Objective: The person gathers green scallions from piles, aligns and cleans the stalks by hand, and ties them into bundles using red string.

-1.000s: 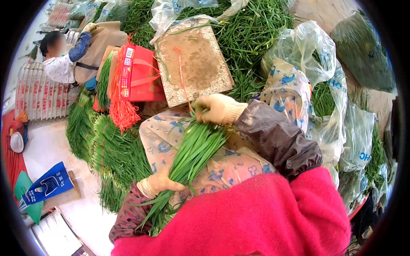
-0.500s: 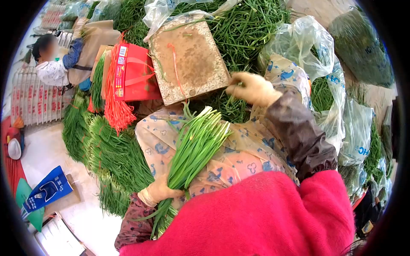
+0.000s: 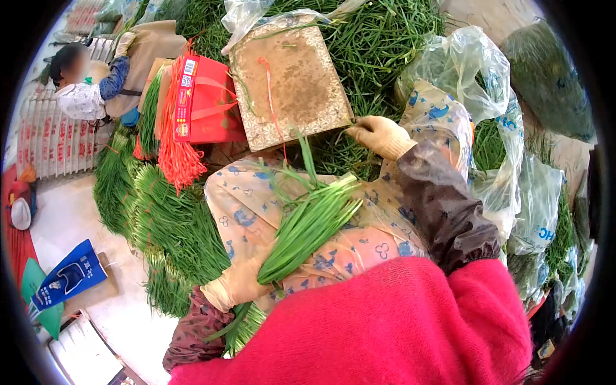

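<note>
Left hand: here it is, holding the bunch near its leafy end, mid-frame!
Right hand: up at the board, by its lower right corner; grip, can't tell.
Red box: sitting upper left, beside the board.

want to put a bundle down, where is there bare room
The pale floor between the green bundles and blue card is bare; so is most of the patterned board, beside its red string. Loose greens crowd beyond the board; plastic bags crowd the right.
</note>
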Demonstrator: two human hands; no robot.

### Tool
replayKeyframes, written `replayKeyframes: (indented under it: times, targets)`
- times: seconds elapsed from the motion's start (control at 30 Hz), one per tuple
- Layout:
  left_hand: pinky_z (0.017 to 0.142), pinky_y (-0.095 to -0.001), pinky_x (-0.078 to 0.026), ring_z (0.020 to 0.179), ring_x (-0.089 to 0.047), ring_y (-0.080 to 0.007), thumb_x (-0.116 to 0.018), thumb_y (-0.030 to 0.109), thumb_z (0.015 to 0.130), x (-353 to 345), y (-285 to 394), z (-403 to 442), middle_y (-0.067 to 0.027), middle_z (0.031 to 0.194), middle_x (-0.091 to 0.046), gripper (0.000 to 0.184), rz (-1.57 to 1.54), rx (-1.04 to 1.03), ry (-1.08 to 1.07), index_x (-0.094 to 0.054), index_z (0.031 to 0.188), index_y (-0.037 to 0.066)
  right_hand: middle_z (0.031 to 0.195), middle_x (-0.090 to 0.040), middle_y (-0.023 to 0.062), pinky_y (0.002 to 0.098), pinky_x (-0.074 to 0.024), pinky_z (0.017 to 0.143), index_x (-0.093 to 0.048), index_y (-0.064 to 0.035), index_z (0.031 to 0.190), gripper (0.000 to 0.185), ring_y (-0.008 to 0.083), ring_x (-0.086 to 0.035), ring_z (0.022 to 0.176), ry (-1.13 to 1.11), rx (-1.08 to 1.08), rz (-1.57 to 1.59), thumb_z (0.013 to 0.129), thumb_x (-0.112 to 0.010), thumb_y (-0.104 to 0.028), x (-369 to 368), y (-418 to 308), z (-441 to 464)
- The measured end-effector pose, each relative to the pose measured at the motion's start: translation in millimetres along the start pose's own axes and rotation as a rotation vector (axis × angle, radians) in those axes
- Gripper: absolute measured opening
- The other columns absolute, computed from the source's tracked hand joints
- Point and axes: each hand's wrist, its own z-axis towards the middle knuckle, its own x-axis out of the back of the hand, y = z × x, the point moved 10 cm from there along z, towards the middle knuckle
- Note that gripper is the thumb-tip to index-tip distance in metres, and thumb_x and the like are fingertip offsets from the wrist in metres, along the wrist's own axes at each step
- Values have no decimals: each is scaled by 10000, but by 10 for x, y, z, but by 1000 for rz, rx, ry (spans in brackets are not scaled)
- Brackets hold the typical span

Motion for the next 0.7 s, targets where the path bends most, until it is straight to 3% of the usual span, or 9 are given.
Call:
replayKeyframes:
  times: [0.03, 0.1, 0.23, 0.3, 0.43, 0.47, 0.5, 0.57, 0.7]
  targets:
    - [793, -451, -494, 950, -601, -424, -682, 175, 772, 4, 35, 8, -235, 1081, -606, 854, 134, -7, -12, -209, 1483, 160, 1047, -665, 198, 398, -472, 868, -618, 15, 1146, 769, 330, -628, 996, -250, 16, -99, 815, -510, -671, -124, -96, -22]
    - [769, -461, -497, 916, -610, -424, -672, 144, 761, 70, 153, 18, -233, 1091, -602, 877, 188, 32, -28, -189, 1491, 200, 1136, -631, 219, 394, -454, 903, -603, 21, 1171, 832, 328, -603, 1063, -440, 161, -245, 803, -481, -715, -333, -398, -125]
    - [695, -461, -518, 825, -641, -399, -651, 58, 710, 167, 305, 65, -228, 1154, -574, 963, 482, 98, -52, -147, 1499, 286, 1085, -655, 147, 372, -448, 909, -611, -96, 1192, 704, 273, -604, 1055, -841, 173, -276, 802, -539, -677, -880, -895, -408]
    - [673, -453, -523, 814, -647, -390, -646, 39, 698, 186, 339, 83, -226, 1178, -562, 979, 531, 93, -37, -144, 1498, 298, 1026, -671, 126, 369, -461, 882, -636, -115, 1123, 578, 282, -623, 998, -842, 239, -187, 787, -622, -585, -1073, -1129, -510]
    - [627, -428, -533, 780, -659, -371, -633, 11, 693, 210, 363, 88, -240, 1214, -540, 988, 565, 82, 1, -148, 1492, 330, 959, -688, 117, 374, -495, 814, -628, -111, 1125, 450, 275, -645, 947, -422, 63, 79, 813, -644, -436, -1219, -828, -256]
    - [627, -428, -533, 780, -659, -371, -633, 11, 693, 181, 347, 89, -240, 1214, -540, 988, 565, 76, -7, -148, 1492, 330, 966, -692, 97, 368, -502, 795, -623, -108, 1130, 398, 269, -657, 912, -326, -101, 191, 844, -624, -384, -1082, -670, -278]
    - [619, -430, -531, 774, -657, -373, -677, 68, 684, 181, 304, 90, -240, 1231, -536, 986, 602, 100, 15, -170, 1490, 322, 893, -689, 83, 351, -508, 750, -625, -88, 1098, 325, 230, -661, 853, -156, -77, 277, 876, -608, -325, -1052, -544, -188]
    - [611, -431, -528, 767, -654, -376, -721, 125, 674, 157, 248, 93, -239, 1248, -532, 989, 641, 115, 32, -191, 1487, 315, 830, -666, 81, 323, -497, 690, -614, -48, 1060, 250, 181, -639, 779, -90, -217, 662, 912, -576, -245, -1052, -349, -151]
    - [628, -427, -527, 771, -654, -382, -705, 104, 688, 104, 242, 132, -246, 1253, -530, 945, 614, 65, 162, -237, 1473, 346, 748, -589, 64, 309, -474, 637, -591, -20, 1045, 167, 162, -570, 688, 13, -224, 546, 945, -505, -122, -992, -68, -16]
